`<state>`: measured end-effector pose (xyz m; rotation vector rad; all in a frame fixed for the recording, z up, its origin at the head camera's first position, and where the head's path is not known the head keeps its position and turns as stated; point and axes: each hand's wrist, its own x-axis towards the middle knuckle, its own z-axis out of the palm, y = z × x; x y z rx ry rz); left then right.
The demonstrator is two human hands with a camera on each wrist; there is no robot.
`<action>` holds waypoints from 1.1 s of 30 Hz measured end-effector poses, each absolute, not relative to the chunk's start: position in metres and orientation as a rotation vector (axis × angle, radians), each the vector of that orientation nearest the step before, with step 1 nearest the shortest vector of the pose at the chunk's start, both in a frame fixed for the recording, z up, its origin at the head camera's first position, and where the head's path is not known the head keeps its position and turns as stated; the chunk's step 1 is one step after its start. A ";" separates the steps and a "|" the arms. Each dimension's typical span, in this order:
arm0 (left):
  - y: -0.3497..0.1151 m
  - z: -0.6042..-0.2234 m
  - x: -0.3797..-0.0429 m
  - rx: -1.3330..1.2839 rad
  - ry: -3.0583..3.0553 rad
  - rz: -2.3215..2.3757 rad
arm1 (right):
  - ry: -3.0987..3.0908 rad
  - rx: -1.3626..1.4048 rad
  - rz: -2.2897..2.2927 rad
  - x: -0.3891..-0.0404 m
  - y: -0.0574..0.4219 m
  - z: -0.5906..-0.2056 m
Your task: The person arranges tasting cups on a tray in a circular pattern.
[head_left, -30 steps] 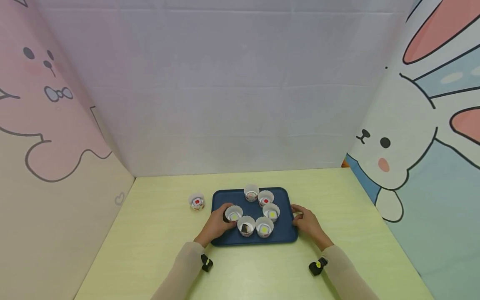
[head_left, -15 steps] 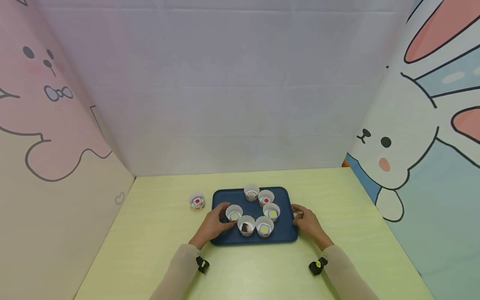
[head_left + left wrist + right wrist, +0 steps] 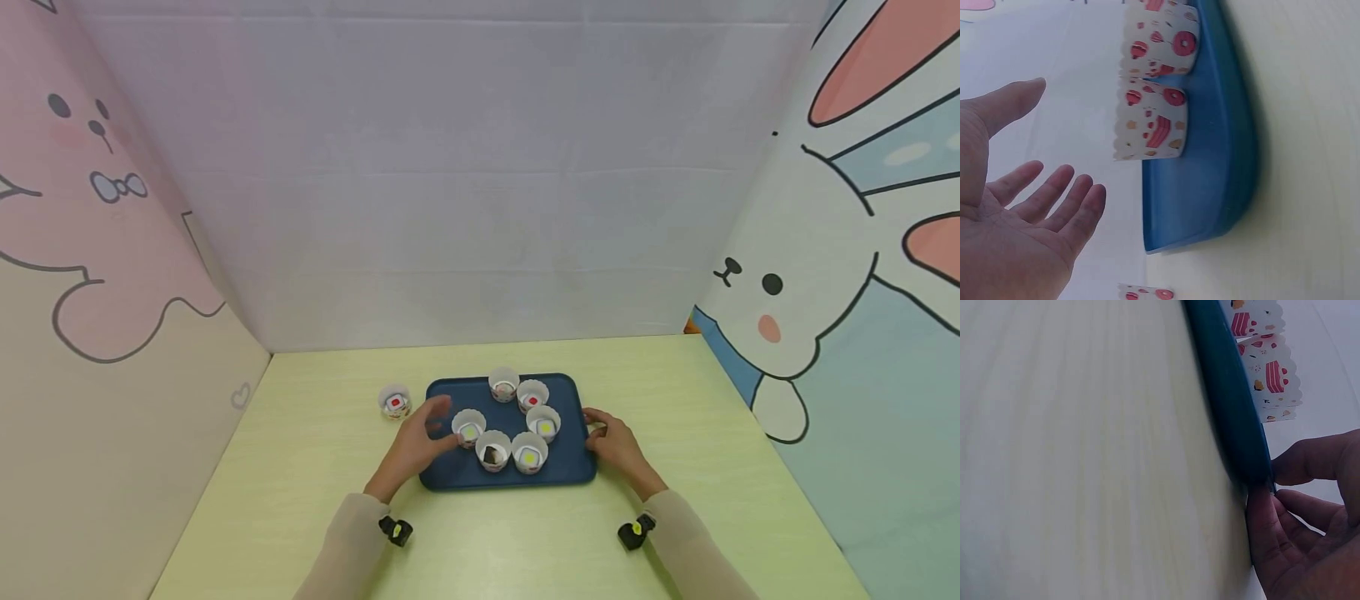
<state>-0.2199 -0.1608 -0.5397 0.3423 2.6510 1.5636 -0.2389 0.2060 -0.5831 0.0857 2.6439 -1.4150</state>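
Note:
Several white paper baking cups with scalloped rims and pink cake prints stand on a dark blue tray (image 3: 572,471) in a curved row. Beside the leftmost cup (image 3: 468,425) on the tray, my left hand (image 3: 408,440) has its fingers spread and holds nothing. In the left wrist view, that cup (image 3: 1152,125) stands apart from my left hand (image 3: 1035,219). My right hand (image 3: 617,446) grips the tray's right edge; in the right wrist view, the thumb of my right hand (image 3: 1310,531) is on the rim of the tray (image 3: 1229,400) with fingers against its outer side.
One more printed cup (image 3: 394,402), holding a white piece with a red mark, stands on the pale yellow table (image 3: 300,467) left of the tray. Cups on the tray hold pieces marked yellow or red; one cup (image 3: 492,452) holds a dark brown piece. A white wall (image 3: 480,208) rises behind.
My left hand has let go of the leftmost cup on the tray and drawn back to the left, its fingers opening. The right hand stays at the tray's edge.

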 end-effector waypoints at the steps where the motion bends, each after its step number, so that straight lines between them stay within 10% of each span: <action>1: -0.162 -0.538 -0.220 0.344 2.647 1.582 | 2.643 0.084 -1.415 -0.239 0.206 -0.583; 33: -0.212 -0.501 -0.230 0.125 2.720 1.778 | 2.644 0.069 -1.409 -0.238 0.208 -0.581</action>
